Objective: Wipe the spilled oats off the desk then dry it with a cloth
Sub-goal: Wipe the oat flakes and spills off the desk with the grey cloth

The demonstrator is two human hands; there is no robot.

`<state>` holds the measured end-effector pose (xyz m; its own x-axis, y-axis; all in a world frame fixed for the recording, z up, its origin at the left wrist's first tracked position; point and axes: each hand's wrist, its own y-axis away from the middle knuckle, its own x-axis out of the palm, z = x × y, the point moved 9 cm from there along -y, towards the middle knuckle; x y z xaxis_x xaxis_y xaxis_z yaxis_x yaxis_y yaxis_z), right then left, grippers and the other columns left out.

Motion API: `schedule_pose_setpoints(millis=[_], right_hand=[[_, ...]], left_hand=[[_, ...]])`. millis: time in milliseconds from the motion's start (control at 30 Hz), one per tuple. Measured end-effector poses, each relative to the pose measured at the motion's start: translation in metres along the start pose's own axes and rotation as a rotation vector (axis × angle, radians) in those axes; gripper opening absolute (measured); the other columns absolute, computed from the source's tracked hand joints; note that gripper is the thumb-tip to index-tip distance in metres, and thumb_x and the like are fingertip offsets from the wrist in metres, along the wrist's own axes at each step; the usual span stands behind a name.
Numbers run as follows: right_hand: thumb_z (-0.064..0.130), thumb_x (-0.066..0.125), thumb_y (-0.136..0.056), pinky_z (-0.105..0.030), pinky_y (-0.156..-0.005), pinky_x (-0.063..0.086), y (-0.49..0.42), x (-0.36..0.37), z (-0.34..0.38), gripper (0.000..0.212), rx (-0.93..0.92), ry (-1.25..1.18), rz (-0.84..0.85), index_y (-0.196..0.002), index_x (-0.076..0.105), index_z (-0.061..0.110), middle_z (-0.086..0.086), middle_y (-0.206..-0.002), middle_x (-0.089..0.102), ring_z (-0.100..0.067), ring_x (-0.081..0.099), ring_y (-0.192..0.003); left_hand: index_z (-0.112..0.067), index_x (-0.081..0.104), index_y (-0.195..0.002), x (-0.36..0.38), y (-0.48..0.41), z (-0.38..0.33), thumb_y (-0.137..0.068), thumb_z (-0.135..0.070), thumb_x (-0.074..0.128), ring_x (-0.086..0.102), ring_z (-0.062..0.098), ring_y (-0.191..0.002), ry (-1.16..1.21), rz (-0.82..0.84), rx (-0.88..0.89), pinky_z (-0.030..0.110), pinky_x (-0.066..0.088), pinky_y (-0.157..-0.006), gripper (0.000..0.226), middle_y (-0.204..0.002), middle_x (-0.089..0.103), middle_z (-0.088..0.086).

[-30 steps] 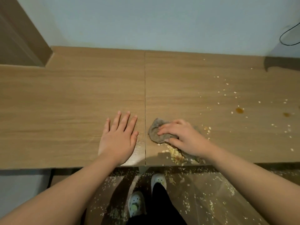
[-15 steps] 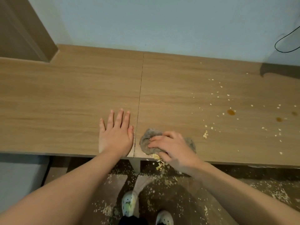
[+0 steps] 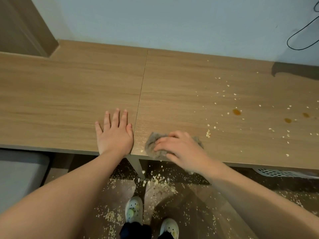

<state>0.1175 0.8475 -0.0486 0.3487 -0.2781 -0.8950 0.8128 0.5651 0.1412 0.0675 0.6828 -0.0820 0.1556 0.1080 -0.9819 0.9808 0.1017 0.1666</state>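
1. A light-brown wood-grain desk (image 3: 69, 100) runs along a pale blue-grey wall (image 3: 172, 19). A thin seam (image 3: 141, 94) splits its top into a left panel and a right panel.
2. The left hand (image 3: 114, 135) lies flat, palm down, on the left panel just beside the seam, near the front edge. Its fingers are straight, slightly spread, and hold nothing.
3. The right hand (image 3: 179, 149) rests on a crumpled grey cloth (image 3: 151, 145) on the right panel. Its fingers are bent over the cloth and clutch it against the desk.
4. The cloth sits at the very front edge of the desk, just right of the seam, with its lower fringe at the lip.
5. Pale scattered oat flakes (image 3: 208, 134) lie on the right panel, a small cluster near the cloth and the others spread well apart towards the right.
6. Three small amber-brown wet spots (image 3: 236, 112) sit among those flakes.
7. Many more spilled oats (image 3: 160, 180) cover the dark glossy floor (image 3: 198, 213) below the desk edge, thickest beside the grey desk leg (image 3: 136, 166).
8. Two white perforated clogs (image 3: 133, 208) stand on the floor among the flakes.
9. A grey padded seat (image 3: 19, 178) shows under the desk at left, and a white perforated plastic basket (image 3: 276, 173) under it at right.
10. A thin black cable (image 3: 300, 35) loops on the wall at upper right.
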Motion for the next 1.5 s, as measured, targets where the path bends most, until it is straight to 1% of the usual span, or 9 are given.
schedule_pose_setpoints(millis=[233,400,633,767,833,1033,1167,1367,1500], right_hand=[[0.022,0.059,-0.088,-0.036,-0.093,0.027,-0.027,-0.012,-0.007,0.034,0.11,-0.027,-0.282,-0.121,0.061,0.029,0.012,-0.129,0.056,-0.021,0.044,-0.115],[0.02,0.048,-0.086,-0.035,-0.092,0.024,-0.007,0.006,0.019,0.033,-0.22,0.03,-0.017,-0.113,0.065,0.028,0.011,-0.122,0.061,-0.022,0.045,-0.117],[0.019,0.045,-0.087,-0.037,-0.095,0.027,-0.026,-0.007,0.012,0.036,0.004,-0.026,-0.203,-0.117,0.063,0.029,0.012,-0.124,0.06,-0.019,0.044,-0.116],[0.025,0.04,-0.086,-0.034,-0.095,0.025,0.0,0.011,0.022,0.034,-0.117,-0.104,-0.03,-0.106,0.067,0.03,0.016,-0.115,0.062,-0.013,0.042,-0.11],[0.028,0.04,-0.085,-0.037,-0.098,0.031,0.014,0.004,0.0,0.031,-0.011,-0.159,-0.028,-0.099,0.066,0.038,0.022,-0.107,0.06,-0.006,0.04,-0.104],[0.017,0.05,-0.09,-0.047,-0.101,0.037,0.098,-0.076,-0.132,0.035,0.778,-0.363,-0.789,-0.12,0.054,0.035,0.013,-0.119,0.05,-0.013,0.039,-0.115],[0.029,0.041,-0.096,-0.045,-0.111,0.022,0.095,-0.064,-0.167,0.047,0.999,-0.092,-0.547,-0.142,0.034,0.027,0.0,-0.149,0.032,-0.024,0.027,-0.133],[0.029,0.041,-0.095,-0.029,-0.106,0.02,0.053,-0.018,-0.065,0.045,0.466,0.052,-0.218,-0.139,0.035,0.038,0.017,-0.145,0.031,-0.009,0.023,-0.129],[0.021,0.045,-0.09,-0.026,-0.103,0.022,0.077,-0.036,-0.092,0.044,0.518,0.019,-0.3,-0.131,0.046,0.036,0.018,-0.134,0.044,-0.007,0.034,-0.124]], left_hand=[[-0.032,-0.002,-0.15,0.001,-0.002,0.001,-0.099,-0.04,0.008,-0.01,0.019,-0.145,0.017,-0.035,0.011,0.049,-0.003,-0.116,0.053,-0.158,-0.005,-0.007],[-0.032,0.01,-0.15,-0.004,0.0,0.003,-0.1,-0.036,0.013,-0.004,0.016,-0.145,0.076,-0.075,0.002,0.047,-0.001,-0.116,0.05,-0.158,0.006,-0.008],[-0.03,0.01,-0.15,-0.004,0.0,0.001,-0.1,-0.036,0.014,-0.003,0.019,-0.145,0.024,-0.093,0.009,0.048,0.003,-0.116,0.051,-0.158,0.006,-0.007],[-0.03,0.01,-0.15,-0.004,-0.001,0.001,-0.1,-0.036,0.014,-0.002,0.019,-0.145,0.007,-0.091,0.004,0.049,0.005,-0.116,0.051,-0.158,0.007,-0.006],[-0.029,0.01,-0.15,-0.005,0.001,-0.002,-0.1,-0.035,0.014,-0.001,0.02,-0.145,-0.014,-0.074,-0.008,0.051,0.007,-0.115,0.051,-0.158,0.007,-0.005],[-0.01,0.022,-0.147,-0.011,-0.002,-0.022,-0.1,-0.029,0.021,0.003,0.024,-0.145,0.015,-0.026,-0.083,0.052,0.01,-0.115,0.051,-0.158,0.012,0.005],[-0.008,0.007,-0.15,0.0,0.003,-0.068,-0.099,-0.042,0.013,-0.007,0.022,-0.145,0.013,0.001,0.008,0.05,-0.002,-0.116,0.061,-0.159,0.0,0.007],[-0.011,-0.003,-0.15,0.007,0.003,-0.07,-0.098,-0.045,0.007,-0.011,0.022,-0.145,-0.019,0.002,0.002,0.05,-0.002,-0.116,0.063,-0.158,-0.007,0.005],[-0.012,-0.004,-0.15,0.006,0.004,-0.073,-0.098,-0.045,0.007,-0.011,0.021,-0.145,-0.021,0.002,0.007,0.05,-0.002,-0.116,0.062,-0.158,-0.008,0.004]])
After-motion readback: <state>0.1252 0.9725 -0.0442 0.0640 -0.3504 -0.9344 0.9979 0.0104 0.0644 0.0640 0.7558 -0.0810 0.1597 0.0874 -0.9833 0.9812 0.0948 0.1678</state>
